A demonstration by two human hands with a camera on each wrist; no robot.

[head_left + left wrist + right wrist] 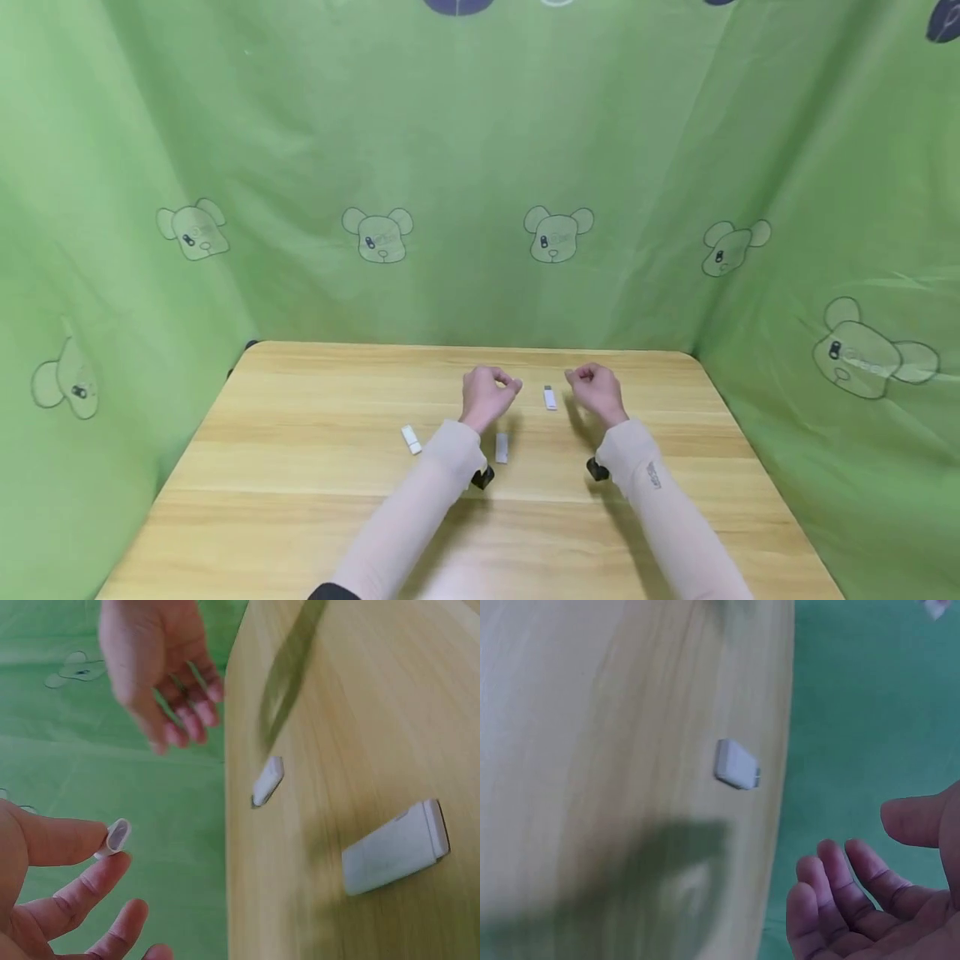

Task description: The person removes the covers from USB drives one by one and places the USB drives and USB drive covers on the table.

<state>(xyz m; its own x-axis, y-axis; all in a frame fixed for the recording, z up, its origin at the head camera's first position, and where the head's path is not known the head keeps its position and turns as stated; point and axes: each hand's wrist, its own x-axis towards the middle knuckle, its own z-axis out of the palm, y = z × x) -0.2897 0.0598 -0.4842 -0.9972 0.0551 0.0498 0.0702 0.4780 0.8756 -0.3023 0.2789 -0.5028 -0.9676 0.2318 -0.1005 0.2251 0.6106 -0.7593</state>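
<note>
Between thumb and forefinger, my left hand (486,396) pinches a small white USB stick cap (116,836), its hollow end showing in the left wrist view. My right hand (600,392) is raised over the table with loosely bent fingers (877,881) and holds nothing. On the table between the two hands lies a white USB stick (551,398), its metal connector (757,778) bare and pointing toward the far edge. Nearer the body, by the left wrist, lies a second white USB stick (502,448) with its cap on.
A third white USB stick (411,439) lies left of the left forearm, a seam across it. The wooden table (300,517) ends a little beyond the hands. Green curtains (465,300) with printed bear heads stand behind and at both sides.
</note>
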